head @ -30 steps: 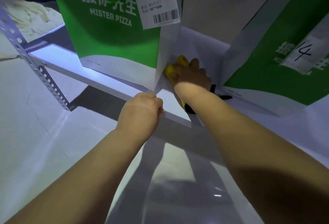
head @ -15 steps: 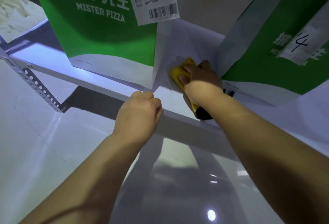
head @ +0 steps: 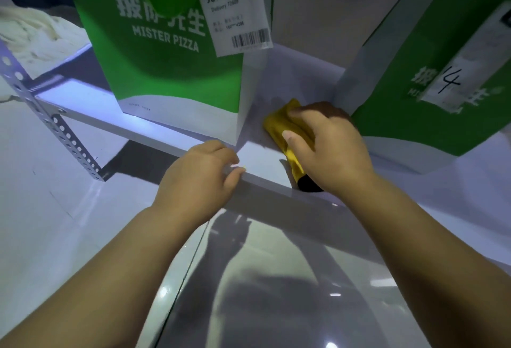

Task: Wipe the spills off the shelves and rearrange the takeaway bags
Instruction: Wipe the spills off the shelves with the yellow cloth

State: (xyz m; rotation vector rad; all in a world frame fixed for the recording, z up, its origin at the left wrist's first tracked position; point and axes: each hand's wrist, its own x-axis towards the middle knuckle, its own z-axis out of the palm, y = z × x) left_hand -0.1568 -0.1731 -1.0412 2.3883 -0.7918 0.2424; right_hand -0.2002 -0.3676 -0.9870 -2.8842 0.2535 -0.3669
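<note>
Two hands busy: right hand clamps cloth on shelf btwn J8022 bag & no.14 bag; left hand grips shelf edge.

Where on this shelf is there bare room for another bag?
Bare shelf lies left of the J8022 bag, up to the perforated post. The gap between it and the bag marked 14 is crowded: the right hand holds a yellow cloth there.

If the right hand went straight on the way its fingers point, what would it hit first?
Probably the white side of the left bag; the right hand, holding the yellow cloth, points that way. Depth unclear.
</note>
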